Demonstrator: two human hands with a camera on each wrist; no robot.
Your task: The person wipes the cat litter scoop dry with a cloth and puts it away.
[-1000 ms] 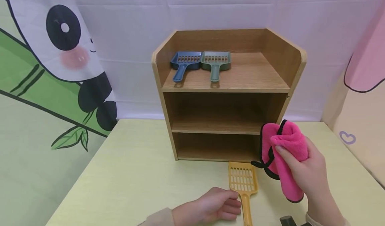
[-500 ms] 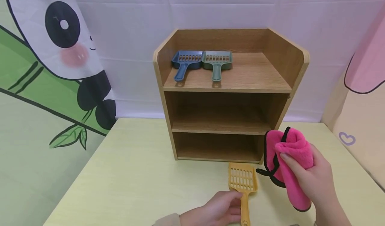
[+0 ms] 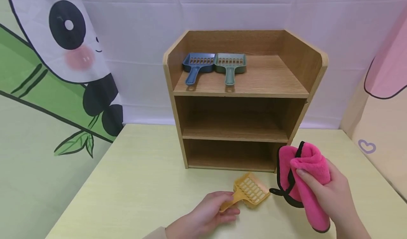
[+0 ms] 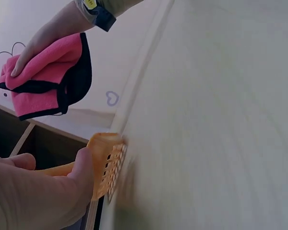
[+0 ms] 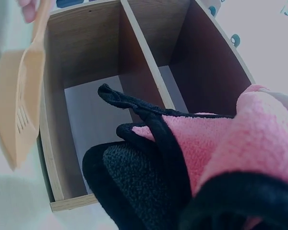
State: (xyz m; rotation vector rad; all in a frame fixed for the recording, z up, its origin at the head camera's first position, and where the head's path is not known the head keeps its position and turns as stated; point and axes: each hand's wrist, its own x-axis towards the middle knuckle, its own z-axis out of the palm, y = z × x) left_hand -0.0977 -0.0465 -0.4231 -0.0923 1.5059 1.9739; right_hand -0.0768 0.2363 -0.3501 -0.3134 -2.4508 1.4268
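My left hand (image 3: pixel 203 212) grips the handle of a yellow slotted litter scoop (image 3: pixel 251 189), just in front of the shelf. The scoop is tilted, its head close to the tabletop and pointing up and right in the head view; whether it touches the table I cannot tell. To the right, my right hand (image 3: pixel 332 193) holds a folded pink cloth (image 3: pixel 310 182) with black edging and a black loop in the air. The cloth's grey-black underside fills much of the right wrist view. A blue litter scoop (image 3: pixel 199 64) and a green litter scoop (image 3: pixel 230 64) lie side by side on the top shelf.
A wooden shelf unit (image 3: pixel 241 94) stands at the back of the pale yellow table (image 3: pixel 133 182), with a raised rim around its top and two compartments below. Printed cloth (image 3: pixel 143 55) hangs behind and at both sides.
My left hand has closed on the yellow scoop's handle and turned the scoop, swinging the handle leftward and tilting the head. My right hand with the cloth has moved slightly lower.
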